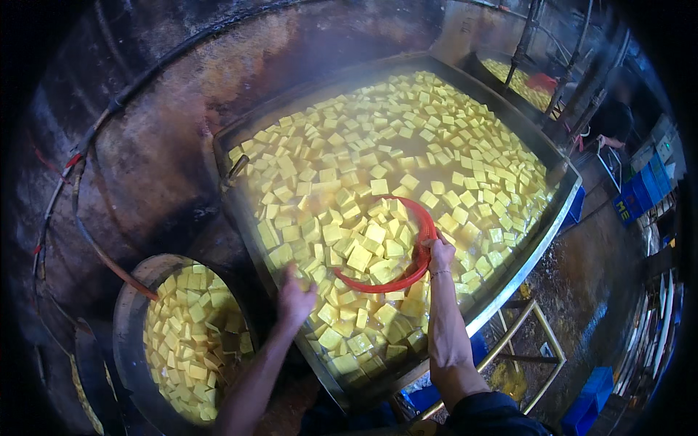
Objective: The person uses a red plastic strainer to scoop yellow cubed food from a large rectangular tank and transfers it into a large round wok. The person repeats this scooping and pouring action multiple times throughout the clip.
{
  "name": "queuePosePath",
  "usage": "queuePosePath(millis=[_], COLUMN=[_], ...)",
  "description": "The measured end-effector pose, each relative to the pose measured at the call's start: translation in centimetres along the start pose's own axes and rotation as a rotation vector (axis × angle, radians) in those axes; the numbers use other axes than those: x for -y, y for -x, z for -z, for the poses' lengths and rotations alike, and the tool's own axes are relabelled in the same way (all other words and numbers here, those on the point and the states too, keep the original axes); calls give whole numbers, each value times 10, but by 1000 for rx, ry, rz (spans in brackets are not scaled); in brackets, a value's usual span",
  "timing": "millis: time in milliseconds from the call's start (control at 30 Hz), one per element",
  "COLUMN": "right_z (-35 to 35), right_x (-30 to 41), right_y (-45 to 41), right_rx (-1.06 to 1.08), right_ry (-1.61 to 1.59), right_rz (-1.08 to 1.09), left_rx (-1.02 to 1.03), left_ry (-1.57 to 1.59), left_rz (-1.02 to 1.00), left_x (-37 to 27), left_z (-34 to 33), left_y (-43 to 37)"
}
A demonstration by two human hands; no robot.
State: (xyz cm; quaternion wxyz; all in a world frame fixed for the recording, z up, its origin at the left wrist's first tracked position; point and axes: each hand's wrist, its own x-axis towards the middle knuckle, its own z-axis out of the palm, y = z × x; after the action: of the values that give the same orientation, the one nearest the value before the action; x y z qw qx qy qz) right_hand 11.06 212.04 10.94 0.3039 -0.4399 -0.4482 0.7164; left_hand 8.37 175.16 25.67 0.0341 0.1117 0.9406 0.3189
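Note:
A large rectangular metal vat (523,294) lies before me, full of cloudy, steaming liquid with yellow tofu-like cubes (469,199) floating in it. My right hand (440,252) grips the right rim of a round red plastic basket (424,218). The basket sits tilted and partly sunk in the liquid, heaped with cubes that hide much of its rim. Over the vat's left edge, left of the basket, my left hand (296,297) hangs slightly blurred, fingers apart, holding nothing. To its left stands a round tub (131,305) filled with more yellow cubes.
A hose (103,248) runs along the stained wall into the round tub. At the right are a metal frame (548,332), blue crates (643,188) and a blue bin (589,400). Beyond upright poles, another vat holds cubes and a red item (541,83). A person (613,117) stands at far right.

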Motion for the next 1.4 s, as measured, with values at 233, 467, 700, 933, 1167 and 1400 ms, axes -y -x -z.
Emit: queuePosePath(millis=[233, 467, 700, 933, 1167, 1400], right_z=[22, 48, 75, 80, 35, -25], right_x=[20, 35, 73, 135, 171, 227], right_y=[7, -1, 16, 125, 231, 379], right_rx=[29, 128, 276, 404, 472, 731], right_ry=[-241, -81, -182, -248, -153, -67], right_rz=[-118, -12, 114, 105, 269, 378], left_rx=[411, 310, 408, 214, 11, -195], left_ry=[776, 834, 904, 993, 1087, 1259], left_rz=[660, 710, 387, 124, 63, -14], left_x=[-22, -34, -62, -68, -50, -10], left_z=[-139, -148, -114, -43, 68, 182], left_y=[-26, -49, -18, 67, 144, 233])
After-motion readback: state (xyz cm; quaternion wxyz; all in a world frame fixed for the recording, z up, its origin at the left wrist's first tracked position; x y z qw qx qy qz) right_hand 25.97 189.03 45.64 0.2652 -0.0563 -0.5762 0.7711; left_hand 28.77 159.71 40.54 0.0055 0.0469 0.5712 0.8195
